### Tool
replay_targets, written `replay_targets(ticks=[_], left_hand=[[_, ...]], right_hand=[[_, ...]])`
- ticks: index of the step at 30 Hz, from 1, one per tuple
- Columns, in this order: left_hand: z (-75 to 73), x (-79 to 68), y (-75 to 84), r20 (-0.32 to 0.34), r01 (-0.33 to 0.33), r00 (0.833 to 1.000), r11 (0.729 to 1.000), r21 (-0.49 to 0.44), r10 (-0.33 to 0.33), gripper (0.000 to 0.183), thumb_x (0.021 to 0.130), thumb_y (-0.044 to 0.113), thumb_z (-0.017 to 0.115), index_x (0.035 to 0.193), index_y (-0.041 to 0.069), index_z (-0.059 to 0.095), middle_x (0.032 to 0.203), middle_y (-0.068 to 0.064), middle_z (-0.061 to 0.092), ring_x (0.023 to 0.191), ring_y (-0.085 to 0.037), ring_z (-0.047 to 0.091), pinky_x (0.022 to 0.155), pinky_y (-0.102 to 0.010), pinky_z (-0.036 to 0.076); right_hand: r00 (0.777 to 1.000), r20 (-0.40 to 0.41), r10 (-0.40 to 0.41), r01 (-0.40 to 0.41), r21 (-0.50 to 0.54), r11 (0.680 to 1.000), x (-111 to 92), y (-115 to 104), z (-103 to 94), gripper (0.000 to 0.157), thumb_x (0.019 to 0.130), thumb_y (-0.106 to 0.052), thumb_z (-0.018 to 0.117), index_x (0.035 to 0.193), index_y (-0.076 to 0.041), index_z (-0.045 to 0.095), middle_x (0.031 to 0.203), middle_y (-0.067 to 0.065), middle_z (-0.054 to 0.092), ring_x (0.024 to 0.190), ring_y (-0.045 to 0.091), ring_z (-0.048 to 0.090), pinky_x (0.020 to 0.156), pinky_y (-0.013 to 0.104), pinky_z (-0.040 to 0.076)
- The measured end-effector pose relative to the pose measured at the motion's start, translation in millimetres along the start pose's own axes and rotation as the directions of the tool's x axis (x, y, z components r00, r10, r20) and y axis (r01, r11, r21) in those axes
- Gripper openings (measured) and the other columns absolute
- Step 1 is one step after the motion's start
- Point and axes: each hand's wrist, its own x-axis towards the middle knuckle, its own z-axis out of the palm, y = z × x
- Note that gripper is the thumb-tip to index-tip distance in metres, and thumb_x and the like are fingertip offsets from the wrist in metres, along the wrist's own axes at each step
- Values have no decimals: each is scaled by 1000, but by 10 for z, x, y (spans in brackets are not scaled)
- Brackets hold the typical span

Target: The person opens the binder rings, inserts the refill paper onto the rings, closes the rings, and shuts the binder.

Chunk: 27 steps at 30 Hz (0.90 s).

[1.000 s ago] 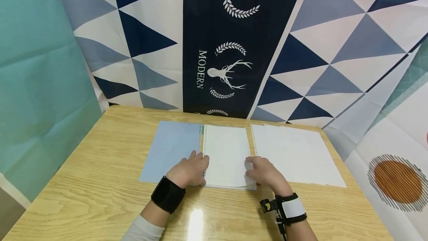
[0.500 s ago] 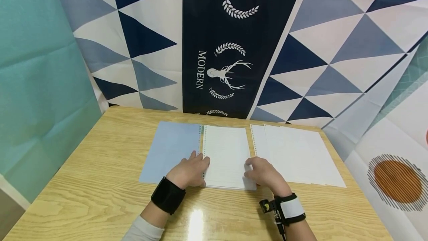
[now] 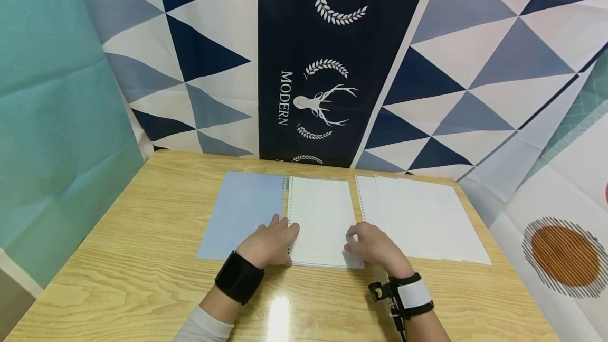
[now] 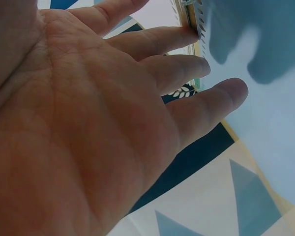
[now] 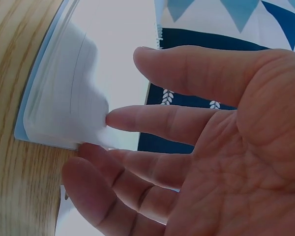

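Observation:
A stack of lined, hole-punched paper lies in the middle of the table, its holes along the left edge. To its left is a blue hole-punched cover lying flat. My left hand rests where the two meet, fingers spread; the left wrist view shows these fingers mostly straight. At the stack's lower right side is my right hand. In the right wrist view its index fingertip touches the top page, with the thumb apart from it. A blue layer shows beneath the pages.
Several overlapping white sheets, also hole-punched on the left, lie to the right of the stack. The wooden table ends at a patterned cloth behind. A teal cloth hangs at the left.
My right fingers have shifted very slightly left over the page edge. The left hand, the stack and the loose sheets stay practically where they were.

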Motion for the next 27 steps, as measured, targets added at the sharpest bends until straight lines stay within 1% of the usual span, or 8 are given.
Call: replay_targets(ticks=[3, 6, 10, 13, 18, 20, 23, 27], left_hand=[[6, -2, 1, -4, -2, 1000, 1000, 8, 2, 47, 84, 21, 85, 122, 12, 58, 152, -23, 47, 150, -47, 33, 114, -64, 38], [13, -2, 2, -6, -1, 1000, 1000, 15, 1, 47, 83, 20, 86, 120, 12, 59, 152, -22, 48, 150, -47, 33, 113, -64, 38], [22, 1, 5, -8, 2, 1000, 1000, 23, -2, 51, 81, 19, 87, 122, 13, 58, 151, -22, 49, 150, -46, 33, 113, -63, 39], [27, 0, 8, -15, 0, 1000, 1000, 28, 0, 51, 81, 19, 88, 123, 13, 59, 150, -21, 49, 150, -46, 34, 113, -63, 40], [29, -2, 7, -25, -9, 1000, 999, 35, 10, 45, 82, 13, 86, 118, 13, 59, 151, -22, 49, 149, -47, 34, 113, -63, 39], [27, -2, 6, -31, -14, 999, 999, 42, 15, 42, 82, 10, 85, 115, 13, 60, 150, -22, 50, 149, -47, 35, 112, -63, 40], [26, 0, 5, -38, -20, 999, 998, 57, 22, 39, 82, 9, 84, 111, 13, 59, 147, -21, 52, 148, -47, 37, 111, -63, 42], [29, 2, 7, -34, -19, 999, 999, 49, 21, 40, 82, 11, 85, 112, 12, 60, 146, -22, 53, 148, -47, 37, 111, -63, 41]], right_hand=[[1000, -2, -5, 5, -5, 1000, 14, 5, 9, 33, 91, -15, 74, 119, 1, 72, 138, 24, 61, 102, 26, 59, 78, 38, 51], [1000, -3, -6, 6, -13, 1000, 24, 3, 19, 33, 90, -16, 75, 119, 1, 72, 137, 24, 61, 104, 26, 59, 81, 38, 51], [1000, 2, -7, 7, -21, 1000, 20, -5, 27, 34, 89, -15, 75, 119, 1, 72, 136, 24, 61, 104, 26, 59, 83, 40, 52], [1000, 6, -12, 12, -31, 999, 8, -10, 28, 34, 89, -14, 75, 120, 1, 72, 137, 25, 60, 109, 29, 60, 86, 43, 53], [1000, 14, -12, 13, -34, 999, 1, -15, 28, 38, 90, -15, 73, 125, 1, 69, 143, 29, 55, 128, 39, 57, 98, 52, 51], [1000, 17, -11, 12, -32, 999, 5, -12, 29, 40, 91, -15, 73, 127, 1, 68, 144, 29, 54, 131, 40, 56, 100, 53, 50], [1000, 21, -15, 15, -33, 999, 3, -14, 24, 42, 90, -15, 73, 129, 1, 67, 143, 28, 55, 128, 38, 57, 99, 52, 51], [1000, 26, -9, 9, -26, 1000, -1, -13, 24, 44, 91, -16, 73, 130, 1, 66, 144, 28, 54, 128, 38, 57, 100, 52, 51]])
